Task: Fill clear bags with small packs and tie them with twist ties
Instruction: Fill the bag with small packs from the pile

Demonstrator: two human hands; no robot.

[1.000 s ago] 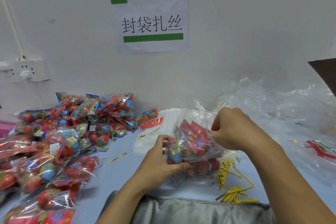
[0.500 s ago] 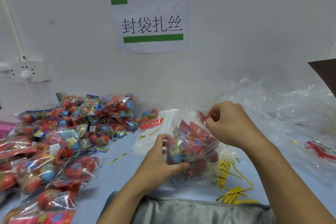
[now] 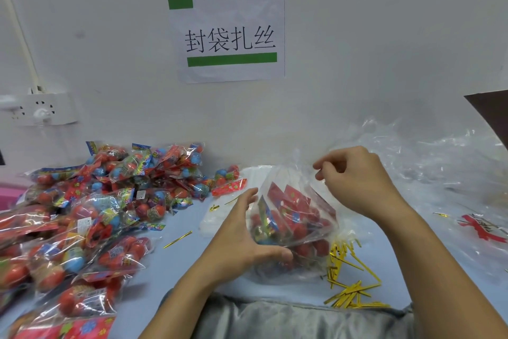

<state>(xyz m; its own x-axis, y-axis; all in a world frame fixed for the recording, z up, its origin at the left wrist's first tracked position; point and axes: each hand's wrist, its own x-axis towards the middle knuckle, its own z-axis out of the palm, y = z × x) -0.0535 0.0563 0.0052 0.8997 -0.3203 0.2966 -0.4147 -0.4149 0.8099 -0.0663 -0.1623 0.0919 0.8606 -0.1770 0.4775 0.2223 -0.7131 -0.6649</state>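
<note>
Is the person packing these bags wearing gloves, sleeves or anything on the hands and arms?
No gloves: the left hand and right hand are bare, with short, unpainted nails on the fingers. Both forearms are uncovered as far as the frame shows, with no sleeve, watch, ring or bracelet in view. Grey fabric, probably clothing, lies along the bottom edge between the arms.

Single head view, close, looking forward-down across table (image 3: 176, 261) toward wall (image 3: 357, 50)

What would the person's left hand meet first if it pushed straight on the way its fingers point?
Probably the clear plastic bag of red packs: the left hand already cups its side, though depth is uncertain.
</note>
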